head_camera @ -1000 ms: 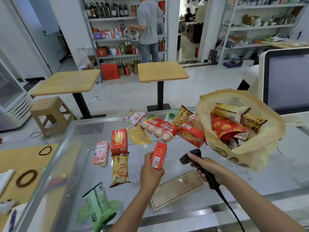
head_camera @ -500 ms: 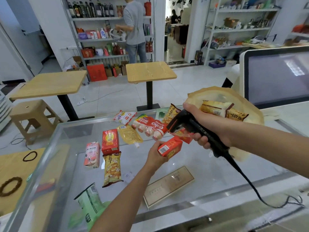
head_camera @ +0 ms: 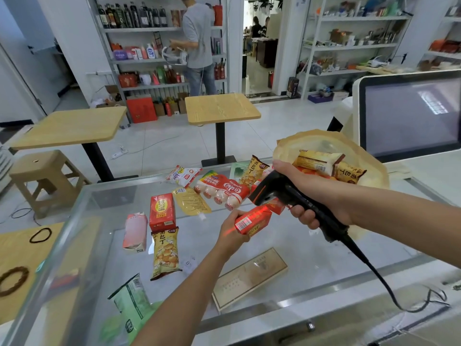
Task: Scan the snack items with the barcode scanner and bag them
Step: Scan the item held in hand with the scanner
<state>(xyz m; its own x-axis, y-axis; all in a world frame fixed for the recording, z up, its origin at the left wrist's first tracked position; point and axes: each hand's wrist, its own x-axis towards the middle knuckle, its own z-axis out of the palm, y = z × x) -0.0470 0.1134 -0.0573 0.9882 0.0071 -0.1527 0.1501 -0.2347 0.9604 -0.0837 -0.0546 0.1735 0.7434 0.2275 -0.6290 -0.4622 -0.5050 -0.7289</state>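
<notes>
On the glass counter (head_camera: pixel 311 248), the left hand (head_camera: pixel 230 233) holds a small carton (head_camera: pixel 253 221) just below the scanner (head_camera: pixel 287 196) gripped by the right hand (head_camera: pixel 306 188). Behind the right hand sits the bag (head_camera: pixel 369 168) with packets in it. To the left lie a juice box (head_camera: pixel 161 212), a snack packet (head_camera: pixel 165 252) before it, and a bottle multipack (head_camera: pixel 223 189) behind the carton. A monitor (head_camera: pixel 411 113) stands far right.

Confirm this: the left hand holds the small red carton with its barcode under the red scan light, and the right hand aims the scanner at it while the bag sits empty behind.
One detail is wrong: the bag is not empty. The head view shows snack packets already inside it. The rest holds: the left hand holds the red carton under the scan light, and the right hand aims the scanner.
</notes>
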